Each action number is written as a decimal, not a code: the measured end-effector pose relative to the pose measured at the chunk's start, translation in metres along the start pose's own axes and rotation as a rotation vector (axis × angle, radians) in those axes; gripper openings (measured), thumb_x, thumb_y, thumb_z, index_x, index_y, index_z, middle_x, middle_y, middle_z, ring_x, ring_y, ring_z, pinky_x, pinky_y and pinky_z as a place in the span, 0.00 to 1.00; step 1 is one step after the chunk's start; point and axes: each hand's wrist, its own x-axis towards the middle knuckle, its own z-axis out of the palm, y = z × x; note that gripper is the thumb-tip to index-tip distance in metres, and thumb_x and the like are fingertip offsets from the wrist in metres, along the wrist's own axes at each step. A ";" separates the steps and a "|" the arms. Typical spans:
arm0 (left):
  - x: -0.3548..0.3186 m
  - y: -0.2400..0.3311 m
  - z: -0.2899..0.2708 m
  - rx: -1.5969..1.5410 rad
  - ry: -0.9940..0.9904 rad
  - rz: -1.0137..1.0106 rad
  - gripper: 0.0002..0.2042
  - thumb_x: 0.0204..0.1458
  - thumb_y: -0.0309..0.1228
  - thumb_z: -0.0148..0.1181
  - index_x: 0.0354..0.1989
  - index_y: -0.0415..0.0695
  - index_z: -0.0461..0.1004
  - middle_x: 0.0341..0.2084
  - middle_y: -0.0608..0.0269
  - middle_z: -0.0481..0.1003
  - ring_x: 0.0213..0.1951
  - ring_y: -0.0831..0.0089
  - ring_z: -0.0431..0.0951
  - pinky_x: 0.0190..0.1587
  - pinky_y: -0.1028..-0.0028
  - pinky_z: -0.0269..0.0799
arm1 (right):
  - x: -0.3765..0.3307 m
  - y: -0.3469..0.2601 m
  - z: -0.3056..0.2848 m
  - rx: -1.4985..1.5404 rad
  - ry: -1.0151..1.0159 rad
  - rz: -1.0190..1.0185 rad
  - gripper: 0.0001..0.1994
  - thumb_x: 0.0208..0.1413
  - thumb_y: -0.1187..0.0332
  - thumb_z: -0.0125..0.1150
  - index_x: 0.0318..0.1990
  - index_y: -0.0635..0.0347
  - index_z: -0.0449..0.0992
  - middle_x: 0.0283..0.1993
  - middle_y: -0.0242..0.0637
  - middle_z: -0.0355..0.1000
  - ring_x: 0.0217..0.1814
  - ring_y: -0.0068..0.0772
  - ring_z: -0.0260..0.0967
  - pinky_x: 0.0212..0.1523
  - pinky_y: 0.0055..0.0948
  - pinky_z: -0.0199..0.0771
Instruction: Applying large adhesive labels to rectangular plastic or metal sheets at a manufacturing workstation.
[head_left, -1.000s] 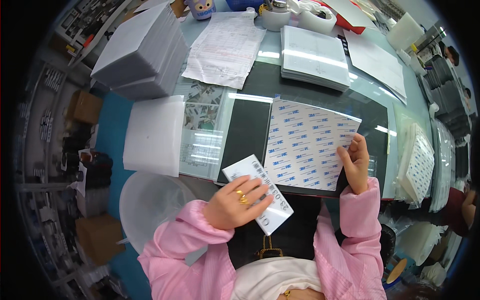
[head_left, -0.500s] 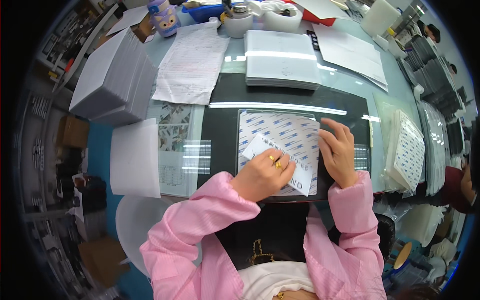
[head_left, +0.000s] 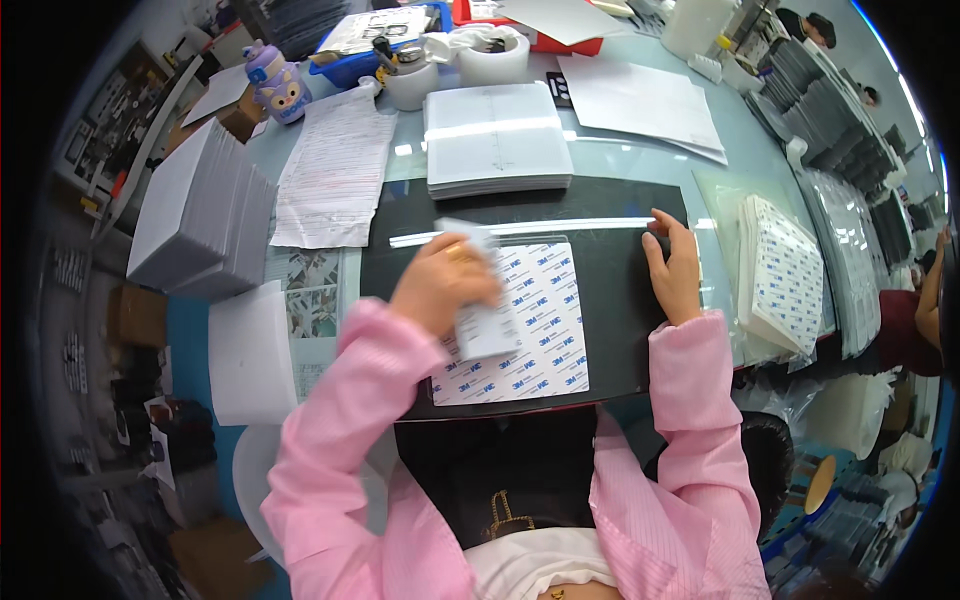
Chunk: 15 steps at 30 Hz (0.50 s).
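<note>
A white sheet with a repeating blue printed pattern lies on a black mat in front of me. Over its left part, my left hand is closed on a white card, smeared by motion. The card hides some of the sheet, and I cannot tell whether it touches it. To the right, my right hand rests over the mat, apart from the sheet. Its thumb and fingers are spread, with nothing between them.
Behind the mat sits a stack of white sheets. A tall stack and a handwritten paper occupy the left. Patterned sheets are piled at the right. Farther back are white pots, a blue tray and a purple bottle.
My left hand has carried the card toward the sheet's upper left. The right hand has come away from the sheet's right edge. The whole view has shifted somewhat.
</note>
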 end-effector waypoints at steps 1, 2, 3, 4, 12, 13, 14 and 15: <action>-0.023 -0.002 -0.013 0.032 0.017 0.039 0.05 0.43 0.27 0.64 0.24 0.57 0.81 0.31 0.77 0.82 0.45 0.76 0.79 0.61 0.66 0.63 | 0.001 -0.006 -0.001 0.063 -0.014 0.021 0.17 0.60 0.72 0.59 0.56 0.62 0.72 0.46 0.41 0.74 0.49 0.38 0.70 0.53 0.33 0.67; -0.040 0.001 -0.022 0.010 0.000 0.023 0.04 0.43 0.28 0.65 0.23 0.56 0.80 0.31 0.78 0.82 0.44 0.75 0.79 0.57 0.68 0.63 | 0.001 -0.009 -0.003 0.113 -0.026 0.047 0.17 0.60 0.72 0.59 0.56 0.62 0.72 0.46 0.40 0.74 0.49 0.37 0.70 0.53 0.32 0.67; -0.050 0.009 -0.025 -0.037 -0.008 -0.017 0.05 0.43 0.28 0.65 0.21 0.55 0.78 0.31 0.77 0.82 0.43 0.75 0.79 0.53 0.69 0.62 | 0.001 -0.011 -0.003 0.145 -0.019 0.038 0.17 0.60 0.72 0.59 0.56 0.62 0.71 0.44 0.39 0.74 0.48 0.34 0.70 0.52 0.30 0.67; -0.055 0.019 -0.025 -0.040 -0.013 -0.028 0.05 0.43 0.29 0.66 0.21 0.55 0.77 0.31 0.78 0.83 0.42 0.75 0.78 0.53 0.69 0.62 | 0.002 -0.017 -0.004 0.141 -0.022 0.051 0.17 0.60 0.72 0.59 0.56 0.62 0.71 0.44 0.39 0.74 0.48 0.34 0.70 0.52 0.30 0.67; 0.012 0.081 0.053 -0.209 -0.025 0.219 0.03 0.45 0.31 0.62 0.24 0.57 0.75 0.32 0.82 0.79 0.45 0.77 0.77 0.56 0.67 0.60 | 0.006 -0.019 0.007 0.229 -0.042 0.045 0.16 0.62 0.72 0.58 0.57 0.63 0.70 0.40 0.36 0.75 0.40 0.28 0.71 0.45 0.27 0.70; 0.022 0.088 0.060 -0.197 0.001 0.248 0.03 0.44 0.30 0.62 0.24 0.57 0.75 0.31 0.81 0.79 0.45 0.77 0.77 0.56 0.68 0.61 | 0.005 -0.016 0.007 0.236 -0.049 0.081 0.16 0.62 0.72 0.58 0.57 0.63 0.70 0.39 0.36 0.76 0.39 0.27 0.72 0.43 0.26 0.71; 0.027 0.092 0.063 -0.184 0.028 0.277 0.04 0.43 0.30 0.62 0.25 0.57 0.75 0.31 0.80 0.78 0.44 0.76 0.77 0.56 0.68 0.61 | 0.004 -0.011 0.006 0.235 -0.046 0.077 0.16 0.62 0.72 0.58 0.57 0.63 0.70 0.39 0.36 0.76 0.39 0.27 0.72 0.43 0.26 0.71; 0.029 0.089 0.061 -0.182 0.031 0.279 0.04 0.43 0.30 0.62 0.25 0.57 0.75 0.31 0.80 0.78 0.44 0.76 0.77 0.56 0.68 0.61 | 0.003 -0.006 0.004 0.287 -0.057 0.143 0.16 0.62 0.71 0.58 0.57 0.63 0.70 0.39 0.35 0.76 0.39 0.25 0.71 0.43 0.25 0.71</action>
